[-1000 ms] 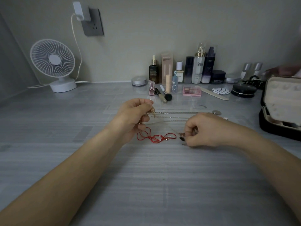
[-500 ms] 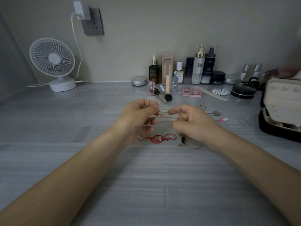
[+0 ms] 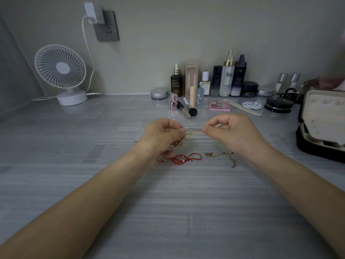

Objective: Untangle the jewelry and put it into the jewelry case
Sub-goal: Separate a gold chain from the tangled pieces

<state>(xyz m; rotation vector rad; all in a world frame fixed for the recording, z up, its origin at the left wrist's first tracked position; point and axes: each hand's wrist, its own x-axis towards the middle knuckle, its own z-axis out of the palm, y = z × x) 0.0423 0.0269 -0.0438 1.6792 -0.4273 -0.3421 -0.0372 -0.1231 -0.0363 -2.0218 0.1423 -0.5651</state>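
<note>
left hand (image 3: 162, 135) and right hand (image 3: 229, 131) pinch the chain (image 3: 194, 130) taut, guessing to expose snags, jewelry case (image 3: 321, 128) open at 3 o'clock.

Wide bare table (image 3: 168, 212) lies near the person and to the left, up to the fan (image 3: 60, 71) in the far corner. A chain (image 3: 194, 130) stretched between left hand (image 3: 162, 135) and right hand (image 3: 233, 133) bars the gap. Nearer, on the table, lie a red cord (image 3: 179, 158) and a gold necklace (image 3: 220, 155). Bottles (image 3: 226, 77) line the wall behind; the open jewelry case (image 3: 323, 124) stands at the right, apart from the right hand.
</note>
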